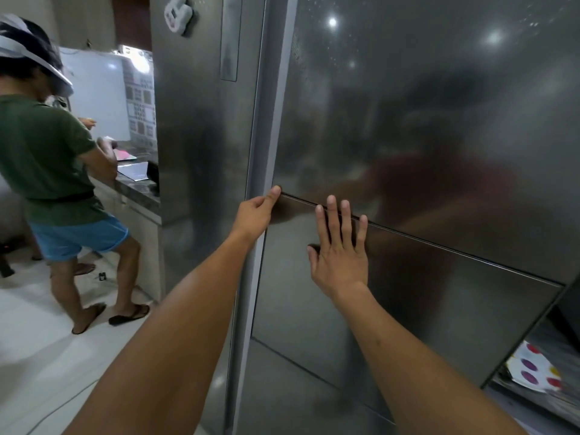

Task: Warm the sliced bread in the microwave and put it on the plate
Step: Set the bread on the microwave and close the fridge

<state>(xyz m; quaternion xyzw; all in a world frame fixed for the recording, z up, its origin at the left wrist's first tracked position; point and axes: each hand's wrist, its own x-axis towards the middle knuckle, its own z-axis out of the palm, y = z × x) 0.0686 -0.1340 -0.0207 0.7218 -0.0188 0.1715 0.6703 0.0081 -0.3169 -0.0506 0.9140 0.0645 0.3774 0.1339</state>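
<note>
A tall stainless-steel fridge fills most of the view; its right door (423,136) has a horizontal seam across the middle. My left hand (255,213) grips the left edge of that door at the seam, thumb on the front and fingers curled round the edge out of sight. My right hand (340,246) lies flat on the door front with straight, spread fingers, just across the seam. No bread, microwave or plate is in view.
Another person (53,171) in a green shirt stands at the left by a dark counter (138,186). A timer-like magnet (179,14) sits on the fridge's left door. At the lower right a shelf holds a dotted bag (533,368). White floor lies at lower left.
</note>
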